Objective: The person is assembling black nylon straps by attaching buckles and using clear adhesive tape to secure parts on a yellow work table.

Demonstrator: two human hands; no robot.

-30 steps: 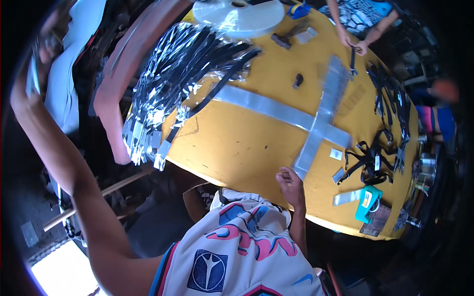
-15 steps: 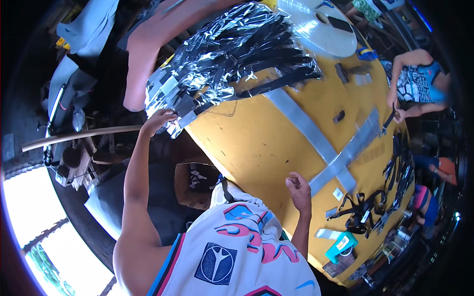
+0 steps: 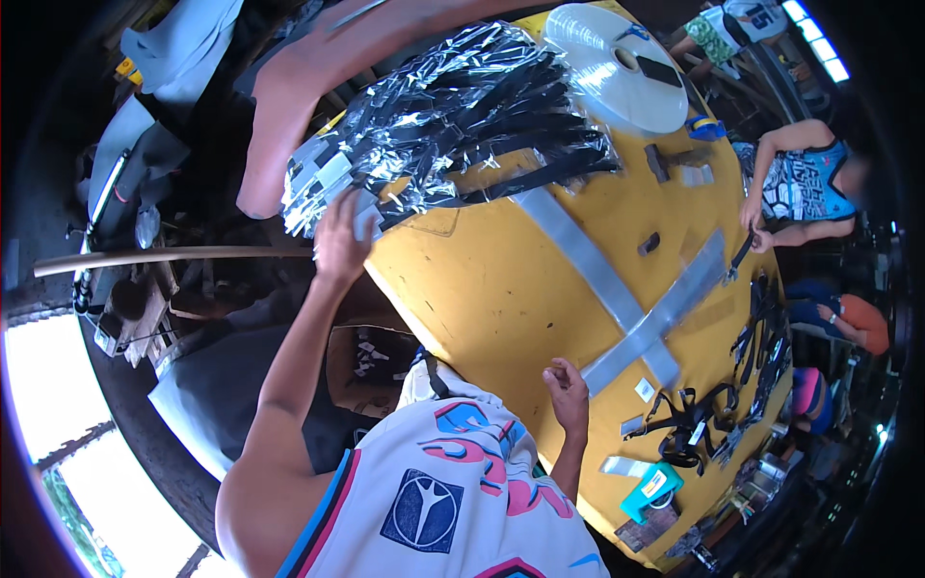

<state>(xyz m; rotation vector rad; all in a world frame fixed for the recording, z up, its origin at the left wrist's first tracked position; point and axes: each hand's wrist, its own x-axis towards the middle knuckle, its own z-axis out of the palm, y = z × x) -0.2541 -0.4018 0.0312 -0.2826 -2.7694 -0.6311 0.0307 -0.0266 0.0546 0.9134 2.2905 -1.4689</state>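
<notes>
A heap of black straps in clear, shiny plastic packets [image 3: 462, 106] lies across the far left part of the yellow table [image 3: 482, 279]. My left hand [image 3: 342, 241] is at the heap's near left corner, fingers closed around the pale end of one packet [image 3: 365, 214]; the fingertips are partly blurred. Over the table's near edge hovers my right hand [image 3: 567, 390], with its fingers loosely bent and apart and nothing visible in them. Strips of clear grey tape [image 3: 588, 265] cross on the tabletop beyond it.
Unwrapped black straps [image 3: 689, 424] and a teal tape dispenser [image 3: 652, 489] lie at the right. A large white roll [image 3: 617, 67] rests at the far end. Across the table a co-worker [image 3: 800, 188] handles a black strap. An open cardboard box [image 3: 361, 371] stands below the left edge.
My left hand has moved right and turned, its fingers now pointing away along the heap's corner. My right hand has dropped slightly nearer to me. The whole view has shifted a little.
</notes>
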